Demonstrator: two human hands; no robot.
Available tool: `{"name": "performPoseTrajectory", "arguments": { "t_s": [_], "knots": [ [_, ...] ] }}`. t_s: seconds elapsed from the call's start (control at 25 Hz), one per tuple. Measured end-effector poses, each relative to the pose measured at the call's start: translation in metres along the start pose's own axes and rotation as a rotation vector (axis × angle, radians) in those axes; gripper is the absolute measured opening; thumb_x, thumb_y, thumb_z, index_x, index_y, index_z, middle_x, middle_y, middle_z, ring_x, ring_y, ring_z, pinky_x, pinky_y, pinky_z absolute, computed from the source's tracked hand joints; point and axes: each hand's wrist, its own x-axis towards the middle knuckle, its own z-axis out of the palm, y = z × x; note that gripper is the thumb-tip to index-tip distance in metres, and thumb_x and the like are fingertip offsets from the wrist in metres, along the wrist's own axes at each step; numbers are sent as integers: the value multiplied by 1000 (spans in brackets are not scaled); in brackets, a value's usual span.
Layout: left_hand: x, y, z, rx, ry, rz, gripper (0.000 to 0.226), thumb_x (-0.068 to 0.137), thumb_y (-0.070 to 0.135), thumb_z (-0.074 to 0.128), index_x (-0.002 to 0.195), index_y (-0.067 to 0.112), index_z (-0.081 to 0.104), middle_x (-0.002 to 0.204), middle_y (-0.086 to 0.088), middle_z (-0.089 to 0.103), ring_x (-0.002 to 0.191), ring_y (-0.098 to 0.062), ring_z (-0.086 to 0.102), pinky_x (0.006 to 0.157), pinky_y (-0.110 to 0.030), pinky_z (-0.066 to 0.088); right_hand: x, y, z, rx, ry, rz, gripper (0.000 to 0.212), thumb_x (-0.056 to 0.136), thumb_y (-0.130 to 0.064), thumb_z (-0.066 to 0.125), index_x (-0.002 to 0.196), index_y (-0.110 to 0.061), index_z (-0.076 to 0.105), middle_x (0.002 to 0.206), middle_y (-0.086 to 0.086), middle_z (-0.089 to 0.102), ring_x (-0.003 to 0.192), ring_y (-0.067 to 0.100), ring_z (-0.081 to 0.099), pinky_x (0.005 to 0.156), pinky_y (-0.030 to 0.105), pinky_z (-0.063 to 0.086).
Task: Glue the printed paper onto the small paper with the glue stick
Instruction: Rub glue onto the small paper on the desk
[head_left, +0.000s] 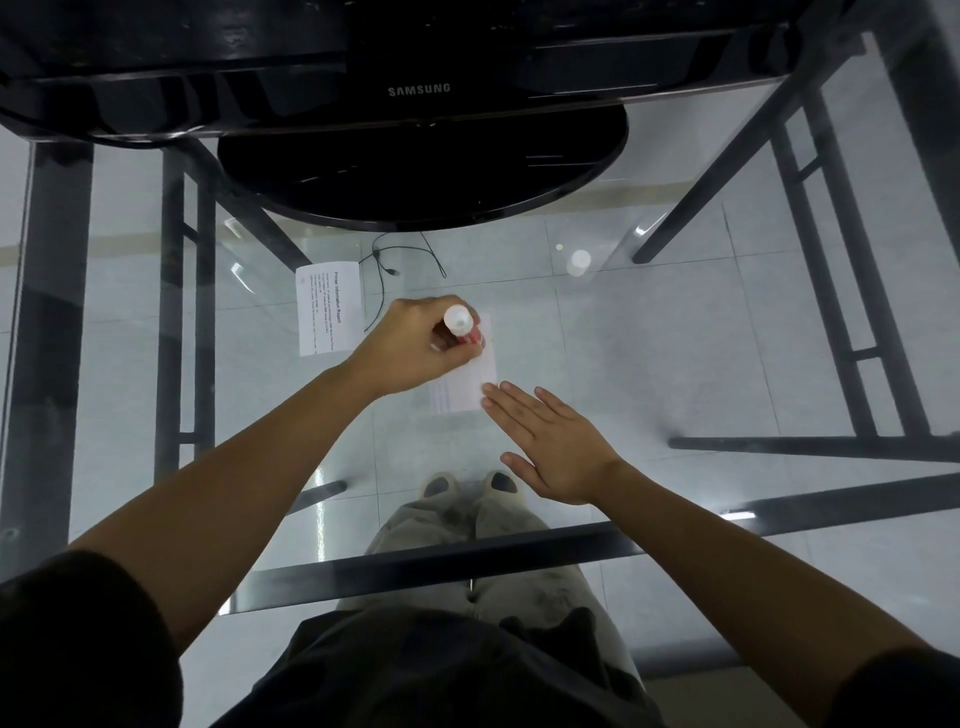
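While the left hand (410, 348) is gripping the glue stick (460, 325) over the small paper (467, 387), the flat right hand (550, 441) is pressing its near corner.

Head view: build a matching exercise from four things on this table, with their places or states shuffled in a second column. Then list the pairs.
Things:
1. glue stick
2. printed paper
3. white cap
4. right hand

Places or states:
A. stands alone on the glass table, off to the right
B. flat, fingertips on the edge of the small paper
C. gripped by the left hand, lower end on the small paper
D. lies untouched, text up, near the monitor's base

Pairs: 1-C, 2-D, 3-A, 4-B
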Motion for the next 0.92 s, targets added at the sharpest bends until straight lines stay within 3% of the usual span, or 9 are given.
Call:
{"name": "performPoseTrajectory", "arguments": {
  "t_s": [0.12, 0.24, 0.32, 0.48, 0.68, 0.92],
  "knots": [
    [-8, 0, 3, 48, -132, -1, 22, 76, 27, 73, 94, 19, 63, 85, 6, 68, 71, -3, 61, 70, -16, 51, 0, 0, 0, -11, 6, -2, 64, 93, -52, 8, 147, -19, 0, 153, -2, -5, 141, 15, -9, 113, 37, -7],
    [-5, -1, -1, 45, 60, -30, 20, 79, 24, 72, 95, 16, 63, 85, 4, 68, 69, -5, 60, 67, -7, 46, 0, 1, 1, -10, 7, -2, 64, 93, -53, 8, 147, -19, 1, 153, -3, -6, 141, 15, -9, 113, 37, -7],
    [-7, 0, -2, 8, 96, -25, 19, 78, 25, 73, 93, 18, 64, 83, 6, 68, 69, -5, 62, 67, -8, 48, 0, 1, 1, -11, 12, -5, 64, 93, -53, 8, 147, -19, 2, 153, -3, -6, 141, 15, -9, 113, 37, -7],
    [-24, 1, 7, -8, -84, 14, 20, 76, 27, 74, 92, 19, 65, 86, 6, 68, 72, -4, 62, 69, -13, 50, 0, 0, 1, -13, 24, -5, 64, 94, -52, 12, 147, -17, 5, 154, 0, 1, 141, 16, -5, 113, 38, -4],
    [-27, -4, 6, -27, 126, -36, 19, 78, 22, 73, 93, 16, 64, 87, 4, 69, 70, -6, 63, 68, -11, 50, -1, 1, 1, -47, 44, -11, 62, 96, -48, 19, 147, -16, 7, 154, 0, 1, 141, 15, -5, 113, 38, -3],
    [-36, -2, 9, -13, -111, 8, 20, 76, 28, 74, 93, 22, 64, 85, 8, 67, 72, 1, 61, 67, -7, 48, 0, 0, 1, -34, 44, -8, 62, 95, -49, 17, 147, -17, 5, 153, -1, -3, 141, 15, -7, 113, 38, -5]
  ]
}}
